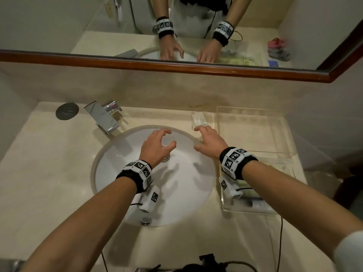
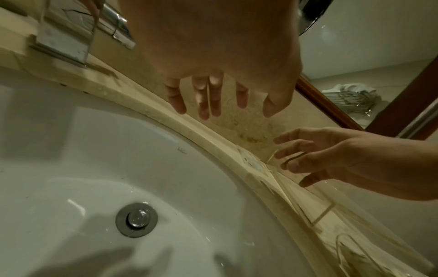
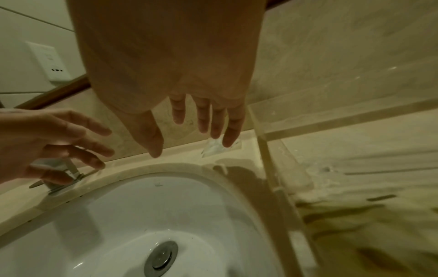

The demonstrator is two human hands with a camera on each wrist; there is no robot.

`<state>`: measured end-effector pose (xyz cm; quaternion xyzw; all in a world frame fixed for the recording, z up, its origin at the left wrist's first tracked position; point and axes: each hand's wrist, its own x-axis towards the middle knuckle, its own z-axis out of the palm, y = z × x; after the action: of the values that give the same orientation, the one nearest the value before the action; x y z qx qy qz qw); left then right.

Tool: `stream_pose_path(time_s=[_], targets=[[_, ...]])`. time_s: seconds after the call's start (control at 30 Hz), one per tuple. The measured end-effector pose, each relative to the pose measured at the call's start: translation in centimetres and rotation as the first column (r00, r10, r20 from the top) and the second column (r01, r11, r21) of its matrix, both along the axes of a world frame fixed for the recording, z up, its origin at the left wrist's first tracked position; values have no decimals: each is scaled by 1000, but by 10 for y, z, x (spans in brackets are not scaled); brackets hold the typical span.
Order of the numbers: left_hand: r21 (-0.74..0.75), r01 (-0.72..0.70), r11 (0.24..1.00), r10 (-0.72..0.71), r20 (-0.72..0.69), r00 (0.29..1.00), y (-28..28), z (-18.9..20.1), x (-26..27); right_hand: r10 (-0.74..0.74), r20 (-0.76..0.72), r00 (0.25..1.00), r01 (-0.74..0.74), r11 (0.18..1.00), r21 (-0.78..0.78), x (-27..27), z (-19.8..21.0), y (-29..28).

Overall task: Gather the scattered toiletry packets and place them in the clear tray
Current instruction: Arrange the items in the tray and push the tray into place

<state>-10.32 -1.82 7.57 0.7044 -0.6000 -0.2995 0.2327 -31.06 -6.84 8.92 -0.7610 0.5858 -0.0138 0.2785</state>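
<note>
A clear toiletry packet [image 1: 199,118] lies flat on the beige counter behind the sink, just left of the clear tray [image 1: 255,134]. My right hand [image 1: 198,138] hovers open just in front of the packet, fingers spread and holding nothing. In the right wrist view its fingertips [image 3: 228,142] hang right over the packet [image 3: 214,149], beside the tray wall [image 3: 267,135]. My left hand [image 1: 170,137] floats over the sink basin, fingers loosely curled and empty. From the left wrist I see its fingers [image 2: 208,105] and the packet [image 2: 254,163].
The white sink [image 1: 121,173] fills the middle, with a chrome faucet [image 1: 104,116] at back left. A nearer clear tray [image 1: 253,208] at front right holds several packets. A wood-framed mirror [image 1: 176,65] hangs above the backsplash. A dark round disc [image 1: 67,110] sits at far left.
</note>
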Motion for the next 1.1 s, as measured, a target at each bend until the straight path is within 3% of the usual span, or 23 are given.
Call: stream_pose_path(time_s=[0.57, 0.77, 1.1], targets=[[56, -25, 998, 31, -110, 993, -32, -31, 30, 8, -311, 950, 47, 985, 168, 35, -37, -70], [82, -28, 996, 37, -121, 992, -35, -41, 32, -41, -367, 929, 59, 997, 39, 40, -42, -76], [98, -20, 995, 35, -152, 988, -30, -45, 28, 31, -404, 914, -60, 997, -58, 41, -44, -64]])
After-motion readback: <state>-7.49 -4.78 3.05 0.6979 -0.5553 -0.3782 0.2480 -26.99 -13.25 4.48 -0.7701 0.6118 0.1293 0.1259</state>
